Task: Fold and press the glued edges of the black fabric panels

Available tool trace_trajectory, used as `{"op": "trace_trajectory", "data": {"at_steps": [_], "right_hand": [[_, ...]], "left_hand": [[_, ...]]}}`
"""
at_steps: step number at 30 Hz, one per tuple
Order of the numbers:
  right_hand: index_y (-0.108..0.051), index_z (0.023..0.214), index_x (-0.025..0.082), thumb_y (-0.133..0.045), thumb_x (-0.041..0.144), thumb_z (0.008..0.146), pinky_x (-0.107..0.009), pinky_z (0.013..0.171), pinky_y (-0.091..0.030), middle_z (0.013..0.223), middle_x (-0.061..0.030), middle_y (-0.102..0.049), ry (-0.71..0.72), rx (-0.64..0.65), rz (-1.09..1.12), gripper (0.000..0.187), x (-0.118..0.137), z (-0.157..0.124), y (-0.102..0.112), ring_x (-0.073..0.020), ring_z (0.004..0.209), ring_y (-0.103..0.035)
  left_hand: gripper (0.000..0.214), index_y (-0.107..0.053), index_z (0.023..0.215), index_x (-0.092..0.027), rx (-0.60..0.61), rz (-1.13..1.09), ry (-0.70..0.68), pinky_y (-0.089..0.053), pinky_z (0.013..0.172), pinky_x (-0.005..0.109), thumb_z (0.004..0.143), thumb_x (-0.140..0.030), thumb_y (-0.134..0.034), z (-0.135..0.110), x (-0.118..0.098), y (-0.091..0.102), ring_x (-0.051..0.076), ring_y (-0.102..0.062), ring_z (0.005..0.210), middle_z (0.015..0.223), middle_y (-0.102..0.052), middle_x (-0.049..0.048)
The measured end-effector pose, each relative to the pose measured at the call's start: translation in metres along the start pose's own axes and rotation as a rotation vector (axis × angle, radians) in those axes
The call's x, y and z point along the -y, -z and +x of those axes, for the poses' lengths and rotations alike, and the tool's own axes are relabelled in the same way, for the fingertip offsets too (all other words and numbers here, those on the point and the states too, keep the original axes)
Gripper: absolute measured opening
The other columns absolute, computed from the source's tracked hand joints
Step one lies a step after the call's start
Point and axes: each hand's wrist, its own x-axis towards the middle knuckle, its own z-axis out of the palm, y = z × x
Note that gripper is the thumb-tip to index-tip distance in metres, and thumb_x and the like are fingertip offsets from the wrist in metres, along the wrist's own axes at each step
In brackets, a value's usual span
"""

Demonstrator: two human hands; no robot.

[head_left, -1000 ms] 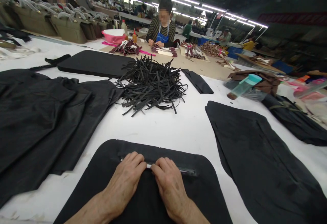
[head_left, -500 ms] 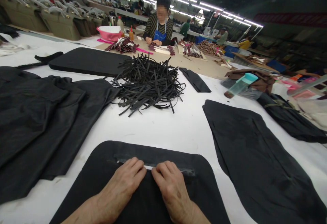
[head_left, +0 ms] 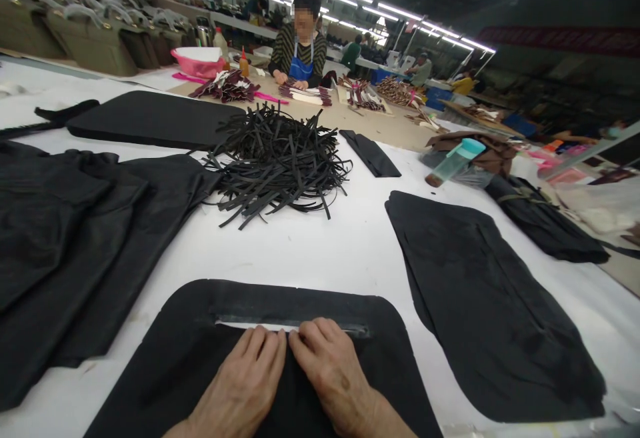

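A black fabric panel (head_left: 185, 318) with rounded corners lies in front of me. Near its far edge runs a long narrow slot (head_left: 233, 323), and white shows through the opening. My left hand (head_left: 253, 371) has its fingers curled together over the slot's near edge, left of the middle. Close beside it, my right hand (head_left: 327, 365) is closed on the same edge, thumb and fingers pressed to the fabric. The fingertips of both hands are partly hidden.
A heap of black strips (head_left: 280, 165) lies ahead, beside a thick black pad (head_left: 150, 115). Black fabric pieces (head_left: 75, 238) are spread at left; more stacked panels (head_left: 480, 278) lie at right. A turquoise-lidded bottle (head_left: 453, 161) rests tilted behind them. A co-worker (head_left: 300, 45) sits opposite.
My left hand has drawn slightly nearer, uncovering the slot's left end, where more white shows. My right hand remains at the slot's edge. The view has shifted a little.
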Motion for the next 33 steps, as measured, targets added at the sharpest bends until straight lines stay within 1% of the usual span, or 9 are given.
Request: {"op": "trace_trajectory", "data": {"at_steps": [3,8,10,13,16,20,24,29,33], "right_hand": [[-0.055,0.103,0.015,-0.057,0.011,0.083,-0.033,0.069,-0.041,0.092,-0.0054,-0.056,0.021,0.011,-0.009,0.02,0.0,-0.001,0.002,-0.02,0.079,-0.046],[-0.056,0.097,0.013,-0.049,0.01,0.088,-0.031,0.066,-0.041,0.088,-0.0055,-0.056,0.045,-0.017,-0.07,0.012,-0.011,-0.012,0.011,-0.0185,0.076,-0.048],[-0.057,0.097,0.012,-0.046,0.009,0.089,-0.031,0.065,-0.042,0.088,-0.006,-0.057,0.049,-0.042,-0.102,0.013,-0.016,-0.019,0.014,-0.0184,0.075,-0.048],[-0.057,0.099,0.01,-0.04,0.008,0.091,-0.031,0.066,-0.043,0.087,-0.0071,-0.057,0.062,-0.064,-0.134,0.019,-0.024,-0.029,0.017,-0.0185,0.074,-0.049],[-0.058,0.099,0.009,-0.035,0.006,0.091,-0.032,0.067,-0.044,0.084,-0.0077,-0.057,0.066,-0.051,-0.168,0.025,-0.031,-0.038,0.021,-0.0189,0.073,-0.049],[-0.059,0.101,0.008,-0.032,0.006,0.092,-0.034,0.069,-0.045,0.087,-0.0086,-0.058,0.054,-0.035,-0.212,0.028,-0.04,-0.053,0.025,-0.0193,0.074,-0.05],[-0.058,0.104,0.006,-0.033,0.004,0.091,-0.034,0.069,-0.047,0.089,-0.0106,-0.059,0.019,-0.016,-0.245,0.029,-0.048,-0.067,0.025,-0.0207,0.077,-0.052],[-0.056,0.109,0.003,-0.028,0.005,0.092,-0.034,0.072,-0.05,0.092,-0.014,-0.06,-0.032,-0.072,-0.229,0.032,-0.055,-0.078,0.026,-0.0221,0.084,-0.054],[-0.058,0.104,0.01,-0.03,0.008,0.094,-0.03,0.07,-0.051,0.095,-0.0111,-0.058,-0.195,-0.126,-0.105,0.03,-0.056,-0.084,0.031,-0.0187,0.083,-0.055]], "left_hand": [[0.042,-0.052,0.121,-0.012,0.039,0.044,0.069,-0.04,0.093,0.041,0.08,-0.009,-0.044,0.002,-0.01,0.005,0.025,-0.052,0.098,0.103,-0.059,0.0095],[0.041,-0.055,0.12,-0.01,0.074,0.107,0.052,-0.043,0.091,0.043,0.08,-0.013,-0.045,0.004,-0.015,0.007,0.027,-0.052,0.095,0.099,-0.059,0.0124],[0.043,-0.055,0.121,-0.011,0.1,0.13,0.066,-0.043,0.089,0.044,0.08,-0.013,-0.047,0.006,-0.017,0.009,0.028,-0.052,0.093,0.098,-0.059,0.0129],[0.048,-0.051,0.126,-0.018,0.137,0.121,0.067,-0.045,0.084,0.046,0.079,-0.013,-0.048,0.012,-0.019,0.013,0.028,-0.054,0.088,0.095,-0.059,0.0124],[0.055,-0.043,0.132,-0.025,0.205,0.118,0.052,-0.046,0.074,0.045,0.079,-0.01,-0.046,0.02,-0.022,0.019,0.027,-0.055,0.08,0.091,-0.058,0.0126],[0.065,-0.034,0.137,-0.031,0.258,0.209,0.012,-0.045,0.063,0.045,0.078,-0.005,-0.044,0.028,-0.024,0.021,0.029,-0.056,0.073,0.087,-0.058,0.0136],[0.069,-0.033,0.137,-0.03,0.243,0.311,-0.048,-0.044,0.06,0.044,0.075,-0.002,-0.046,0.029,-0.025,0.016,0.03,-0.057,0.069,0.084,-0.059,0.0135],[0.072,-0.033,0.137,-0.029,0.238,0.347,-0.073,-0.044,0.06,0.042,0.073,0.0,-0.047,0.029,-0.022,0.016,0.028,-0.057,0.068,0.084,-0.059,0.0125],[0.075,-0.032,0.138,-0.03,0.242,0.364,-0.075,-0.044,0.06,0.042,0.071,0.0,-0.048,0.029,-0.023,0.019,0.028,-0.058,0.068,0.085,-0.06,0.0121]]}}
